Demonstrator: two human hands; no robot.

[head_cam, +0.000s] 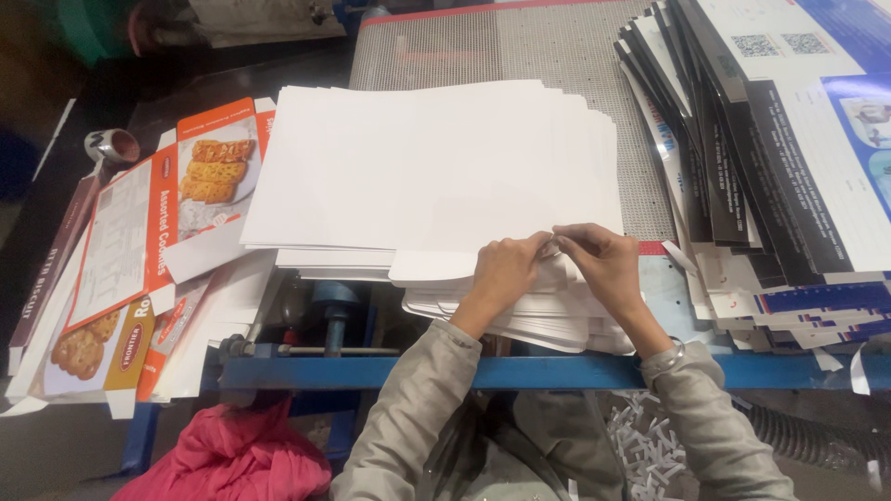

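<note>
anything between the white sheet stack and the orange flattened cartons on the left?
Head view: nothing separate. The white sheet stack overlaps the right edge of the orange flattened cartons; one white carton flap juts out just below the stack's corner.

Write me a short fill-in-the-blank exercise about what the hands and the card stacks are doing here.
1. Both hands, left hand and right hand, pinch the near edge of the ____ sheets.
2. The flattened biscuit cartons lie to the ____ of those sheets.
3. The table's front rail is ____.

Missing words: white; left; blue
</note>
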